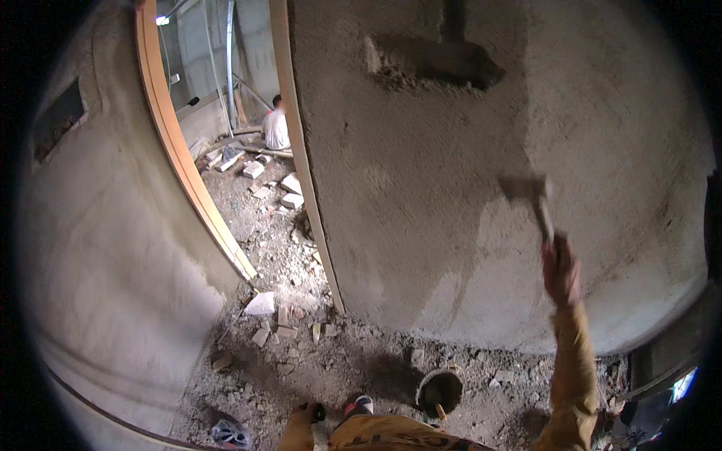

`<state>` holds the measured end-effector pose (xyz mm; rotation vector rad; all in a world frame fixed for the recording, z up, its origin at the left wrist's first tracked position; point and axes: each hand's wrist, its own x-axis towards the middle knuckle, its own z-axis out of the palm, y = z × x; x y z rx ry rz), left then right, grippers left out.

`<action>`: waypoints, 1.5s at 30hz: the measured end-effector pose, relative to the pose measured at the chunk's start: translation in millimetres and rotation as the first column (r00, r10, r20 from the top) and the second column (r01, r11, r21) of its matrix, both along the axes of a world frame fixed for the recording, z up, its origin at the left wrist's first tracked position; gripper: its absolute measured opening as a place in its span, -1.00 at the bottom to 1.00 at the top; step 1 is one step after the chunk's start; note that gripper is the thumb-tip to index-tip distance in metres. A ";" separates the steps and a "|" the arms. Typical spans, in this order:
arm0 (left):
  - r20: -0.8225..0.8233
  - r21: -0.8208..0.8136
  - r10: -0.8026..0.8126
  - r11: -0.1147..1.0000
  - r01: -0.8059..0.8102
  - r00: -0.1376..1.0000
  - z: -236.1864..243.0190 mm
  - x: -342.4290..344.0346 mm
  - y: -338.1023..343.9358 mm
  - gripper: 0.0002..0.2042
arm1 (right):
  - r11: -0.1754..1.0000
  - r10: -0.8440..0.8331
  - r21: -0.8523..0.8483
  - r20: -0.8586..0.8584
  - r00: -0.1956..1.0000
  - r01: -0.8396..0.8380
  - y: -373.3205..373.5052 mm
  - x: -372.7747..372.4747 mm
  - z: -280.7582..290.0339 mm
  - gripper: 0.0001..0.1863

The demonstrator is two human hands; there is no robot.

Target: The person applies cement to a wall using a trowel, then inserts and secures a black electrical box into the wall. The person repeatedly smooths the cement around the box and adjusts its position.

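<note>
Head view: the right hand (562, 272) wraps around the handle of a wide brush (537, 201), whose head points up beyond it, before the plastered wall (406, 195). Left hand (305, 413) hangs low; its grip cannot be told. Between the hands stands a bucket (442, 386).

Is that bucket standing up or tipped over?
The bucket stands upright: its round mouth faces upward, a pale stick poking out.
</note>
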<state>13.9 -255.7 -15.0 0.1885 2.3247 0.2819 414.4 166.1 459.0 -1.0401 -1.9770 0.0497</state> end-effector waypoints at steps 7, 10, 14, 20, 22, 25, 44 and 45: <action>0.176 0.317 0.554 0.750 -0.580 0.814 -20.4 -50.6 1.4 -0.27 | 0.931 0.005 0.352 0.235 0.972 -0.090 108.4 -172.8 188.2 -0.64; 0.230 0.287 0.621 0.692 -0.662 0.749 -0.3 -10.8 9.8 -0.30 | 0.902 -0.070 0.425 0.321 0.944 -0.078 124.7 -200.1 207.4 -0.61; 0.189 0.221 0.412 0.867 -0.447 0.891 -14.4 49.1 -1.1 -0.30 | 0.853 -0.096 0.504 0.406 0.909 -0.135 136.0 -215.7 228.4 -0.53; 0.166 0.168 0.256 0.944 -0.283 0.952 -19.4 64.7 17.0 -0.32 | 0.854 -0.196 0.509 0.504 0.841 -0.106 154.1 -219.2 230.4 -0.49; 0.149 0.170 0.268 0.941 -0.292 0.952 -19.0 60.4 21.2 -0.32 | 0.876 -0.124 0.468 0.456 0.882 -0.119 138.8 -217.9 238.5 -0.50; 0.110 0.179 0.272 0.941 -0.289 0.956 -17.7 43.2 26.9 -0.33 | 0.875 -0.118 0.467 0.466 0.877 -0.131 132.7 -216.5 239.5 -0.52; 0.104 0.183 0.154 0.968 -0.171 0.983 -29.0 24.0 48.5 -0.38 | 0.565 -0.439 0.775 0.573 0.692 -0.283 157.2 -219.5 236.8 -0.57; 0.100 0.180 0.141 0.971 -0.158 0.985 -29.1 21.7 46.5 -0.38 | 0.573 -0.460 0.768 0.591 0.662 -0.287 158.3 -220.6 233.7 -0.57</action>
